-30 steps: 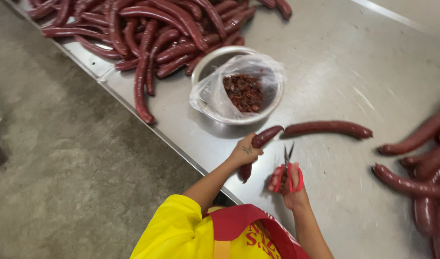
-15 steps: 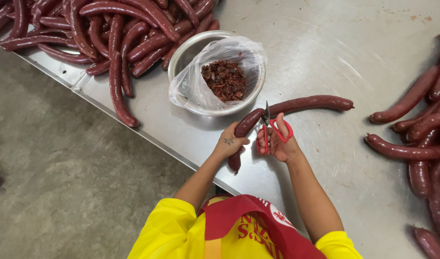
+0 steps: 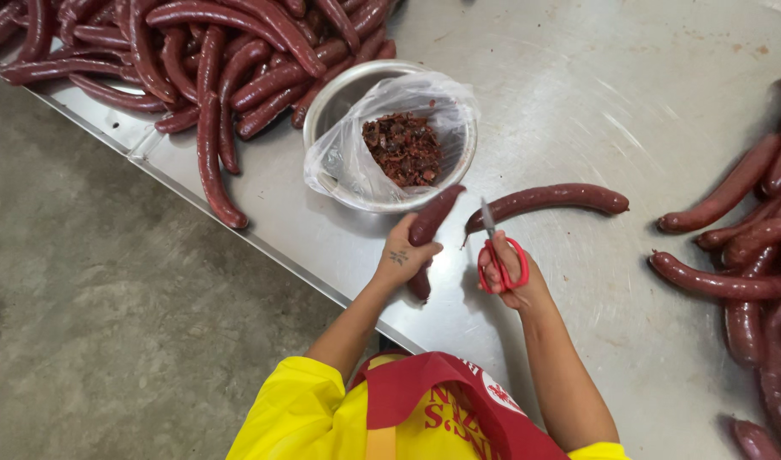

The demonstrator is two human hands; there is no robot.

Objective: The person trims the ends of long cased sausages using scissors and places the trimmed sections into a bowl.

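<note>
My left hand grips a dark red sausage around its middle, one end pointing up toward the bowl. My right hand holds red-handled scissors with the blades pointing up, next to the end of a second sausage lying on the steel table. Just beyond both hands stands a metal bowl lined with a clear plastic bag and holding dark red scraps.
A big heap of sausages covers the table's far left. Another group of sausages lies along the right side. The table edge runs diagonally, with a concrete floor below it. My yellow sleeves and red apron fill the bottom.
The view has shifted, so the bowl and table sit further right and lower. Both hands stay on the sausage and scissors, and the scissor blades now stand by the lying sausage's end.
</note>
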